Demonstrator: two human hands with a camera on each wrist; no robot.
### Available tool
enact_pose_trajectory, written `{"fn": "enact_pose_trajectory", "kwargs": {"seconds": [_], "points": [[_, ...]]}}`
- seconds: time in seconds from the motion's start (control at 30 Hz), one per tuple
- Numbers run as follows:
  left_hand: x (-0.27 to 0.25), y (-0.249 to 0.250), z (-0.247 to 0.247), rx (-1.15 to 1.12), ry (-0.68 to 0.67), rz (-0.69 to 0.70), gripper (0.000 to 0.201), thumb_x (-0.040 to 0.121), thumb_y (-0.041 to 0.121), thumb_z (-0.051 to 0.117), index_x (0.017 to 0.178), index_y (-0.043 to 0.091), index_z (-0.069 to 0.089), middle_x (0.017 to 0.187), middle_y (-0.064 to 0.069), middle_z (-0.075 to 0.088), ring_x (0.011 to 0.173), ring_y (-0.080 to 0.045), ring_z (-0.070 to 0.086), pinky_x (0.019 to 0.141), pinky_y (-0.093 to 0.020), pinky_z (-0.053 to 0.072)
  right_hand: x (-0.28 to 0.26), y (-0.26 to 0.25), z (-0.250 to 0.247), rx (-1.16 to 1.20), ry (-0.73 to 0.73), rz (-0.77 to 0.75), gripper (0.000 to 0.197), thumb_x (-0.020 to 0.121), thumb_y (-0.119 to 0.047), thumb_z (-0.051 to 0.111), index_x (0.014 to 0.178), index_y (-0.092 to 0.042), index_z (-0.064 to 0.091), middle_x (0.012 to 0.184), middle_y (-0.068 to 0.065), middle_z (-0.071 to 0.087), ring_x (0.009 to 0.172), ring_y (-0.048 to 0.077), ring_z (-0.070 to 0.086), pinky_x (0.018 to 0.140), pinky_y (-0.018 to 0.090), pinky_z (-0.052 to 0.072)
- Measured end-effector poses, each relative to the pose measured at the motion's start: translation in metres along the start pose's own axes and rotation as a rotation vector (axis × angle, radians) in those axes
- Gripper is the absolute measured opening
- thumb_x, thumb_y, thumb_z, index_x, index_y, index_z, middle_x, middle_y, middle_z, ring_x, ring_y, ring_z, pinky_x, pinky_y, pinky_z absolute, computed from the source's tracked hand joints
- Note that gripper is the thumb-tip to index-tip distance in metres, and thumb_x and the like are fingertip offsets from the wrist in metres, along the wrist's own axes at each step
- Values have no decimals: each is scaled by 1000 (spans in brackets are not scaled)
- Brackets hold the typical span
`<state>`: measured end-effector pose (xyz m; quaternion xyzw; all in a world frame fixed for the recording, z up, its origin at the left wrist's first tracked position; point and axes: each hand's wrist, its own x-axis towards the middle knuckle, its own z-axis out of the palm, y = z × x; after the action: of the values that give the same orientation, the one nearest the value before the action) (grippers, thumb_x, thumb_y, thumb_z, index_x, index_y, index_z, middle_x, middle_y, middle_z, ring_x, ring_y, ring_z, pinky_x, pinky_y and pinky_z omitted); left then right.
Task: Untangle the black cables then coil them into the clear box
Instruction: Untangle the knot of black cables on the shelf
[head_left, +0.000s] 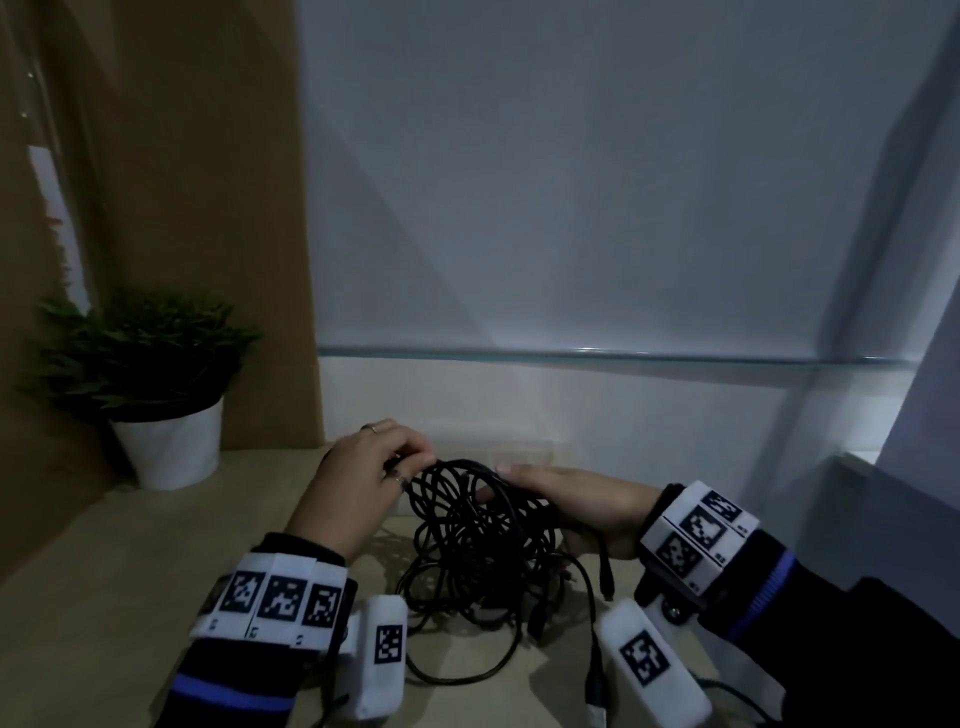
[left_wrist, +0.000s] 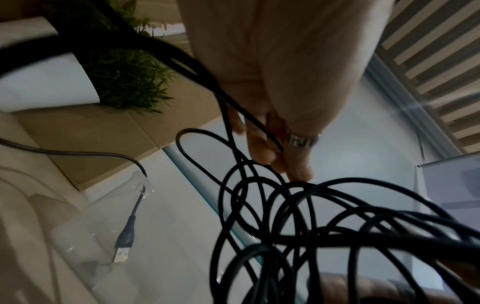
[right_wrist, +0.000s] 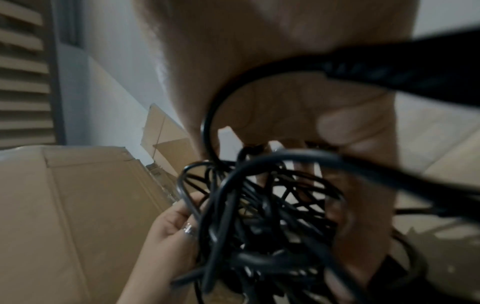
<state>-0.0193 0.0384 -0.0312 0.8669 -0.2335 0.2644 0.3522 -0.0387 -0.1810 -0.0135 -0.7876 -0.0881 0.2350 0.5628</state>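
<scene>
A tangle of black cables (head_left: 478, 535) sits on the wooden table (head_left: 104, 597) between my hands, its top lifted. At the tangle's upper left, my left hand (head_left: 415, 460) pinches a few strands; the left wrist view shows its ringed fingers (left_wrist: 285, 162) closed on a strand (left_wrist: 249, 117). My right hand (head_left: 501, 480) grips the tangle from the right, with loops running between the thumb (right_wrist: 342, 127) and the fingers. Just behind the hands stands the faint clear box (head_left: 524, 454). In the left wrist view a USB plug (left_wrist: 122, 248) shows at the clear box (left_wrist: 109, 226).
A potted plant in a white pot (head_left: 166, 447) stands at the back left against brown cardboard (head_left: 208, 208). A glass shelf edge (head_left: 571, 356) runs along the white wall behind. Loose cable ends with plugs (head_left: 597, 691) trail toward the table's front edge.
</scene>
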Motion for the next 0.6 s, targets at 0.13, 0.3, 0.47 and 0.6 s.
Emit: {"fn": "enact_pose_trajectory", "kwargs": {"seconds": [0.13,0.3,0.47,0.6], "points": [[0,1,-4,-45,-29,-36,9,89,14,60,85,18,67,76,18,60,70,10,56,61,-6,39,5,5,5,112,58,-68,30,94,-17,47,121,-10,57,106,5,61,84,12,59,52,23,52],[-2,2,-6,-222,-21,-109,16,89,12,59,77,20,65,68,4,68,70,-4,64,68,-14,45,-2,3,15,62,208,-246,26,89,4,49,106,-11,61,80,10,64,53,7,61,44,17,47],[-2,7,-6,-406,-107,-185,12,88,11,61,78,12,68,70,1,71,72,-10,67,74,-21,46,-3,4,22,-123,539,-594,35,84,11,46,86,-23,56,90,-2,57,71,-9,56,66,5,42],[-3,9,-7,-405,-189,-230,11,88,17,63,77,16,67,71,-3,72,59,-6,64,64,-22,43,1,5,26,-236,677,-779,27,80,-2,43,85,-27,51,95,-8,47,87,-8,48,79,6,37]]}}
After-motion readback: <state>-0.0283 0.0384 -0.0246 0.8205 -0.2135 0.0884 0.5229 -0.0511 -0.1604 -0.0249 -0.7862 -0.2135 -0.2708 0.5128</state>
